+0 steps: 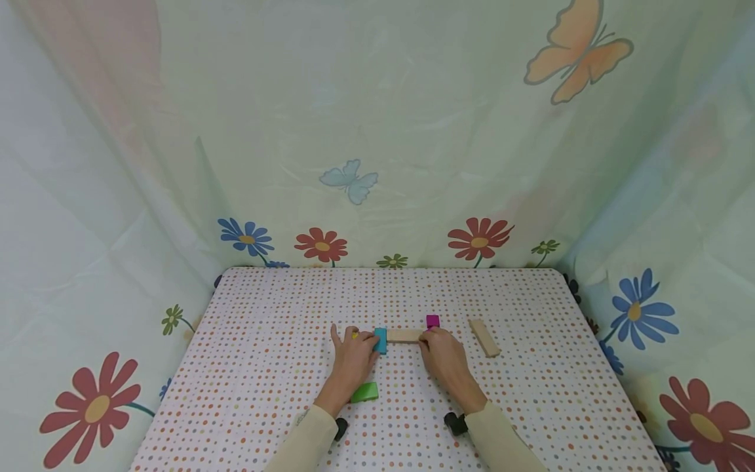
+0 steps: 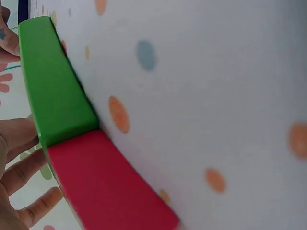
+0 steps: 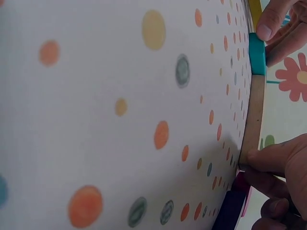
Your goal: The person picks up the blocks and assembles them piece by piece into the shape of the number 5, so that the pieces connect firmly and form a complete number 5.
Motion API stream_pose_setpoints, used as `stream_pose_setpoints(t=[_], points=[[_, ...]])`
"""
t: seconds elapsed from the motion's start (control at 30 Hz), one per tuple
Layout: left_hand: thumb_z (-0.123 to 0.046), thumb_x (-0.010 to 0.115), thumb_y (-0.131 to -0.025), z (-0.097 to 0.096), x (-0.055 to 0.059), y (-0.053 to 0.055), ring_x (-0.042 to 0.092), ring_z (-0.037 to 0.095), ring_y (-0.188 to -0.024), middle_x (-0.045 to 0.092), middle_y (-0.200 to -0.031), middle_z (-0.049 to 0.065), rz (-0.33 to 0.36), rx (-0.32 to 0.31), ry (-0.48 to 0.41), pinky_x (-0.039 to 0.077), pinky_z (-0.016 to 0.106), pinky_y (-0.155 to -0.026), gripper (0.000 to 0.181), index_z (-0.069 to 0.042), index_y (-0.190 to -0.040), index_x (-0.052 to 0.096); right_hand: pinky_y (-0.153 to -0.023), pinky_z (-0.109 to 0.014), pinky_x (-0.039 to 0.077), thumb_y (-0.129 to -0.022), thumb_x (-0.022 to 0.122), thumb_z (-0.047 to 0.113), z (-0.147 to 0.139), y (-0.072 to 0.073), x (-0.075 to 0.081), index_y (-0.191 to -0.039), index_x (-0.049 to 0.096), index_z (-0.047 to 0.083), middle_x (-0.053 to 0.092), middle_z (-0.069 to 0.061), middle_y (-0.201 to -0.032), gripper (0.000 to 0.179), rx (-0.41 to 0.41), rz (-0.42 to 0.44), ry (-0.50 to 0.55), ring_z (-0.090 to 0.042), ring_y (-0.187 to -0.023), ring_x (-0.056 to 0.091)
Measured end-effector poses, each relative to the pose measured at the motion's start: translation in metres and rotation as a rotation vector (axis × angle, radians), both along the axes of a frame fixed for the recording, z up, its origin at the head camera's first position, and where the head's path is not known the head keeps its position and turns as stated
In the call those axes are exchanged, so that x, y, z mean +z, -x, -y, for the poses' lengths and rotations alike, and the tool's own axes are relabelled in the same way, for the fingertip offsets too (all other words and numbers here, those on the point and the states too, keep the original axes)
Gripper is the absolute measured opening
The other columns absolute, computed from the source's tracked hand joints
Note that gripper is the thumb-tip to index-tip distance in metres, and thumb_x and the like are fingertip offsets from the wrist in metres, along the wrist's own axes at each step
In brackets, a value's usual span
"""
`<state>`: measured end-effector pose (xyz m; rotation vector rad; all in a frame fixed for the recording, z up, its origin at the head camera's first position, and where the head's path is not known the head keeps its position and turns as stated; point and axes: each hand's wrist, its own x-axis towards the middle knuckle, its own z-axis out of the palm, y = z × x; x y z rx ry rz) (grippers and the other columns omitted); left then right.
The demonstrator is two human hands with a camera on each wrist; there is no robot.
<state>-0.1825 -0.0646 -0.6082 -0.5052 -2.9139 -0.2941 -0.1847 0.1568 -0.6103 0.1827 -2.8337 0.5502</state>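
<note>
Here, 1 bright turquoise block [image 1: 381, 341]

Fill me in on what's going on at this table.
At a dotted tabletop, a person's left hand pinches a teal block, which meets one end of a plain wooden block; their right hand grips that block's other end. A magenta block is just beyond the right hand, and a second wooden block lies apart to the right. On the near side of the left hand lies a green block, touching a red block.
</note>
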Motion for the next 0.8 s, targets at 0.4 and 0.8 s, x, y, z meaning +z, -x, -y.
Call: stream_pose_setpoints(t=[0.4,0.8], points=[[-0.028,0.078,-0.096,-0.0011,0.0023,0.0038,0.058,0.033,-0.128,0.075,-0.133,0.0,0.023,0.006,-0.034,0.028,0.084,-0.116,0.035,-0.018,-0.13,0.076,-0.069,-0.039,0.064,-0.093,0.081,0.013,0.0029,0.0053,-0.0024,-0.095,0.083,0.008,0.078,-0.007,-0.092,0.006,-0.03,-0.006,-0.003,-0.023,-0.082,0.074],[-0.028,0.076,-0.098,-0.0012,0.0025,0.0064,0.059,0.032,-0.128,0.075,-0.134,-0.002,0.025,0.005,-0.033,0.03,0.081,-0.118,0.035,-0.02,-0.132,0.075,-0.067,-0.038,0.063,-0.094,0.08,0.015,0.003,0.0074,-0.0007,-0.095,0.083,0.009,0.077,-0.007,-0.091,0.007,-0.037,0.004,0.015,-0.023,-0.081,0.074]])
